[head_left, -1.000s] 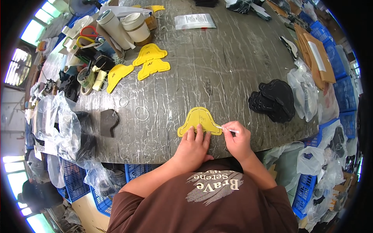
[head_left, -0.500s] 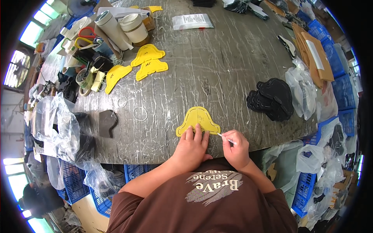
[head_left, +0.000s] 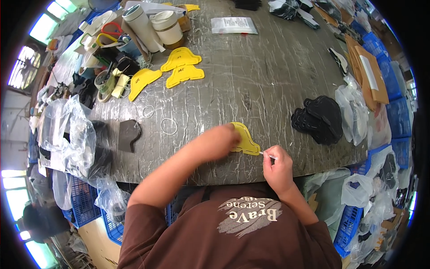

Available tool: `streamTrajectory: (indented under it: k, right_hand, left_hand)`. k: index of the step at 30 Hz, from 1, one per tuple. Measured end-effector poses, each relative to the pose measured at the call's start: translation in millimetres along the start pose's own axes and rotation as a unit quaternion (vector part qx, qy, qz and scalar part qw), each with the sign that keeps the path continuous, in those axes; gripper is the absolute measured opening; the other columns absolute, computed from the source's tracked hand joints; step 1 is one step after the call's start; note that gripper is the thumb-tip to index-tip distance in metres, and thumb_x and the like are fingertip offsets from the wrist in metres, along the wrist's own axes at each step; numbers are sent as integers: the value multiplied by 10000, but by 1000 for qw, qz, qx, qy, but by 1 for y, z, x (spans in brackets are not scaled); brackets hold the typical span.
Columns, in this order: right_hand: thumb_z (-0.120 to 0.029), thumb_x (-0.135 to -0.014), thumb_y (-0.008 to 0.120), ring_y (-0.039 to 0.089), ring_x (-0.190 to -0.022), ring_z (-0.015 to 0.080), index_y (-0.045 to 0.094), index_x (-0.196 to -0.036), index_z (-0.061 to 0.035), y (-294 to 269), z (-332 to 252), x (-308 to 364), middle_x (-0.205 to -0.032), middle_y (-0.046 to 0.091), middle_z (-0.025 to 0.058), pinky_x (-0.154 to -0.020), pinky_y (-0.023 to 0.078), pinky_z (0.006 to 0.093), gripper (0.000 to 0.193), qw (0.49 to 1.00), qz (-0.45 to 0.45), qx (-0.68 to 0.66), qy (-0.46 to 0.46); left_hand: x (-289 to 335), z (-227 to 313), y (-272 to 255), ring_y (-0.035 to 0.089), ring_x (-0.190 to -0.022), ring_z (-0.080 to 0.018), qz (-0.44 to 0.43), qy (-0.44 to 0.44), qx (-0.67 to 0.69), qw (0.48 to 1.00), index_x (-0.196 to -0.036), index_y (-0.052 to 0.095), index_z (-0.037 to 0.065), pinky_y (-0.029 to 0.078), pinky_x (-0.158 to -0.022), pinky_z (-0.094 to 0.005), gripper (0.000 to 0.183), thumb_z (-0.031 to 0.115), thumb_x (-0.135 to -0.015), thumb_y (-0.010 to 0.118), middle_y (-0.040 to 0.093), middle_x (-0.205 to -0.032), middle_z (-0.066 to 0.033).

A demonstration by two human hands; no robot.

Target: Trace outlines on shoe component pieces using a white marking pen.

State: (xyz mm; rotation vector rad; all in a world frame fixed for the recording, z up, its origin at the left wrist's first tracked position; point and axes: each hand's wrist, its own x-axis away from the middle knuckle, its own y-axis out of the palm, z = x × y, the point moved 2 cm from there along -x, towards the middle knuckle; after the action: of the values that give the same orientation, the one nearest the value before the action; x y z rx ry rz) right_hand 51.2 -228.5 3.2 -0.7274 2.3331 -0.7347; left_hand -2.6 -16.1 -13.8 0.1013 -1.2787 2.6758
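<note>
**Template at the near table edge**

My left hand (head_left: 218,142) lies blurred over the yellow template (head_left: 245,140), covering its left part; I cannot tell whether the fingers are spread or curled. My right hand (head_left: 277,169) is pinched shut on a thin white marking stick (head_left: 268,155), whose tip meets the template's lower right corner. The template sits flat just inside the near edge of the grey table (head_left: 251,76), so my right hand hangs partly over that edge. Beyond the template the tabletop is open as far as three more yellow templates (head_left: 181,67). A black stack of cut pieces (head_left: 319,119) lies to the right, well apart. Clear plastic bags (head_left: 67,134) crowd the left edge, and blue crates (head_left: 380,49) line the right.
</note>
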Motion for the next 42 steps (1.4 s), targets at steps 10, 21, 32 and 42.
streamTrajectory:
  k: [10, 21, 32, 42]
  right_hand:
    - [-1, -799, 684, 631, -696, 324, 585, -880, -37, 11, -17, -24, -767, 648, 123, -633, 498, 403, 133, 995, -41, -94, -22]
    - [-17, -779, 709, 642, -695, 321, 559, -872, -67, 67, -40, -35, -769, 657, 113, -601, 500, 397, 184, 979, -103, -133, -119]
    - [-39, -797, 693, 618, -665, 326, 539, -845, -73, 72, -40, -29, -714, 608, 112, -579, 474, 418, 165, 979, -105, -139, -109]
    - [-50, -832, 677, 644, -650, 307, 572, -825, -52, 64, -26, -26, -722, 649, 119, -585, 496, 385, 106, 981, -109, -163, -14]
  left_hand:
    - [-30, -14, -21, 666, -799, -301, -122, -43, 44, 991, -920, 658, 11, 519, -720, -381, 291, 109, -653, 719, 692, -851, -142]
    - [-33, -11, -22, 664, -803, -314, -120, -62, 52, 990, -932, 671, 23, 509, -709, -394, 308, 114, -645, 734, 696, -866, -156]
    - [-33, -12, -21, 664, -795, -317, -117, -56, 54, 990, -927, 678, 30, 510, -705, -393, 291, 106, -652, 735, 694, -853, -156]
    - [-34, -14, -17, 663, -791, -318, -113, -50, 49, 991, -911, 675, 24, 511, -702, -391, 297, 130, -644, 752, 695, -852, -154]
